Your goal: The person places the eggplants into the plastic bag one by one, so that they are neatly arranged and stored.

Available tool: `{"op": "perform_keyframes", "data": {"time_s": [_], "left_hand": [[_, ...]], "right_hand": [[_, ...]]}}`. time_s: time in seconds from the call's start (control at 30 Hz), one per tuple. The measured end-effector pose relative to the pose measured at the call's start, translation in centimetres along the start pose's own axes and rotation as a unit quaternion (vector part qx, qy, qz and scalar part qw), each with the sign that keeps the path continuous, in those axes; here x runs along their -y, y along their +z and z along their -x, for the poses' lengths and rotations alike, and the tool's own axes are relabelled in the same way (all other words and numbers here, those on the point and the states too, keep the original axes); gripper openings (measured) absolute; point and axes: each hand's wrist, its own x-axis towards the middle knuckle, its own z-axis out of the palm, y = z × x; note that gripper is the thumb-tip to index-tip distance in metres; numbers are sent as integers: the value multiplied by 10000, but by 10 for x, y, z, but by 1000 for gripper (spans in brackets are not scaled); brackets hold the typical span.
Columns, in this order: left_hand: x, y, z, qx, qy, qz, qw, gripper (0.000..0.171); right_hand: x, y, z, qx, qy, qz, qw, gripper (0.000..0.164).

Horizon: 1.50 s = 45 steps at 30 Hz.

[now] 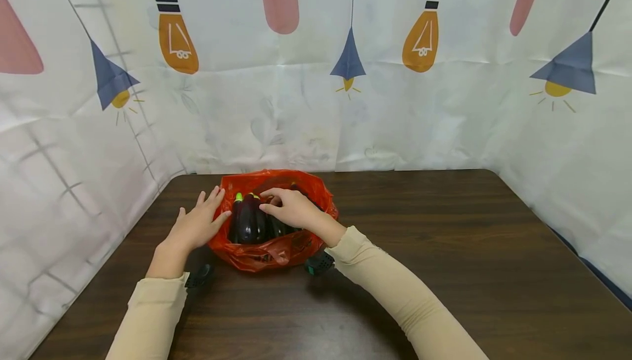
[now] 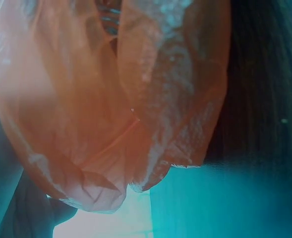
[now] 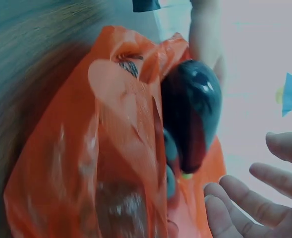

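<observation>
A red plastic bag stands with its mouth spread on the table, holding several dark purple eggplants, one with a bright green stem end. My left hand is at the bag's left rim, fingers spread; whether it touches the plastic is unclear. Over the bag's right half hovers my right hand, its fingers loosely bent around nothing. In the right wrist view, its fingers are apart from the glossy eggplant at the bag's mouth. The bag's plastic hides its contents in the left wrist view.
The dark wood-grain table extends right and in front of the bag. A white curtain printed with lamps and bulbs hangs behind and along the sides. Black wrist devices sit by both cuffs.
</observation>
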Motion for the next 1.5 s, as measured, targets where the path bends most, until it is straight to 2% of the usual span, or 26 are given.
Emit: {"op": "perform_keyframes", "data": {"time_s": [0.57, 0.7, 0.9, 1.13, 1.3, 1.5], "left_hand": [[0, 0, 1, -22, 57, -37, 10000, 78], [2, -1, 2, -65, 58, -61, 9999, 78], [0, -4, 1, -49, 57, -13, 10000, 78], [-2, 0, -3, 8, 84, 0, 10000, 77], [-5, -1, -4, -23, 113, 42, 9999, 77], [-6, -2, 0, -119, 176, 20, 9998, 75]], "right_hand": [[-20, -35, 41, -79, -221, -315, 9992, 38], [-23, -45, 52, -181, -329, -222, 9990, 39], [-39, -64, 69, -365, -598, -44, 9975, 41], [-63, -81, 99, -740, -946, -270, 9924, 37], [-83, -95, 123, -1102, -1202, 12, 9866, 36], [-104, -112, 144, -1604, -1201, 678, 9774, 40]]}}
